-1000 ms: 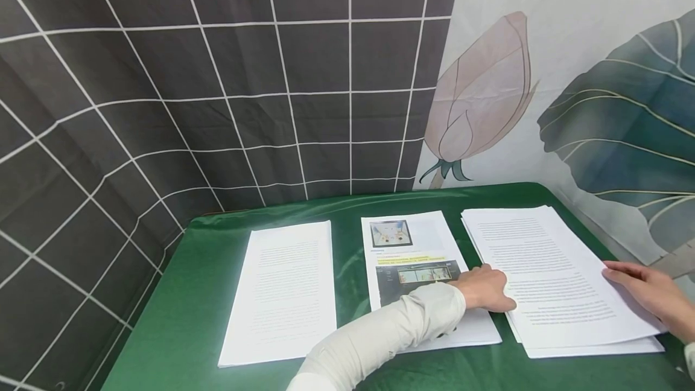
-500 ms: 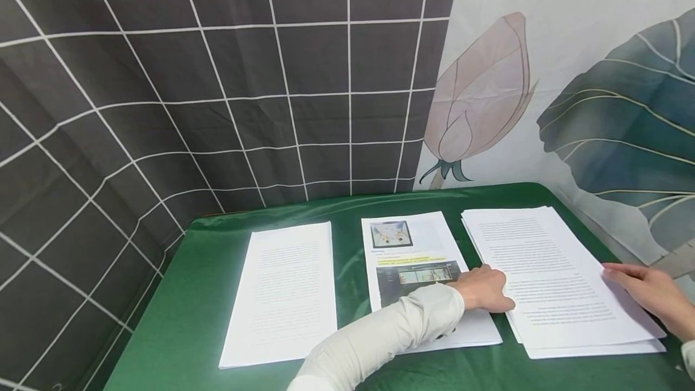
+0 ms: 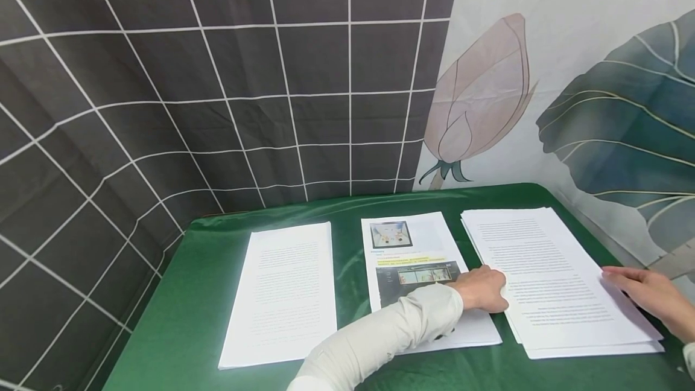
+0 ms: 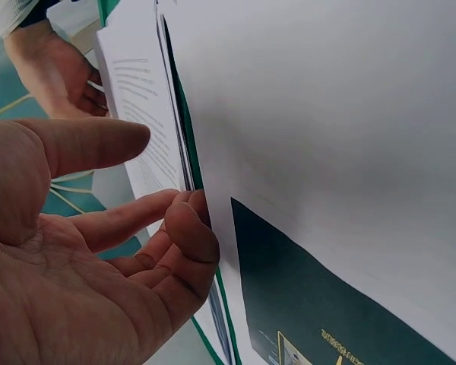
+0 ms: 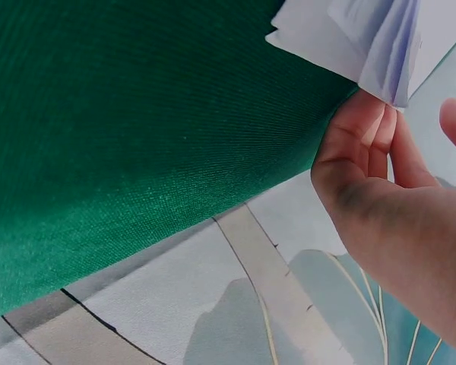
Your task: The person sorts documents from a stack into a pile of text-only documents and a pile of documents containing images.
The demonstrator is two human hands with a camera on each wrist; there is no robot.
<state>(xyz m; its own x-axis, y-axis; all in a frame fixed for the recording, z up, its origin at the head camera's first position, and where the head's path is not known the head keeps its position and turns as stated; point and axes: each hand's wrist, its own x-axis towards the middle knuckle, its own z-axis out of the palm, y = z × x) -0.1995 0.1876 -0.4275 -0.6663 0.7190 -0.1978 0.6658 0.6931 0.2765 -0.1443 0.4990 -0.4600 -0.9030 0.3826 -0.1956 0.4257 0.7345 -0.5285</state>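
A stack of printed paper sheets (image 3: 543,270) lies at the right of the table, its lower sheets sticking out unevenly at the left and front. My left hand (image 3: 483,290) is at its left edge; in the left wrist view its bent fingertips (image 4: 194,228) touch the sheet edges, with the thumb apart. My right hand (image 3: 648,291) is at the right edge. In the right wrist view, its fingers (image 5: 361,129) meet the slightly fanned sheets (image 5: 391,53) from the side, and the thumb stands away. Neither hand pinches the paper.
A middle paper stack (image 3: 402,222) with pictures and yellow highlighting lies under my left forearm (image 3: 391,333). Another text-covered stack (image 3: 285,294) is at the left. All rest on a green-covered table (image 3: 168,330), whose right edge is beside my right hand.
My left hand has drawn very slightly left, and the right stack's top sheet has shifted a little left at its front right corner. The other stacks have stayed put.
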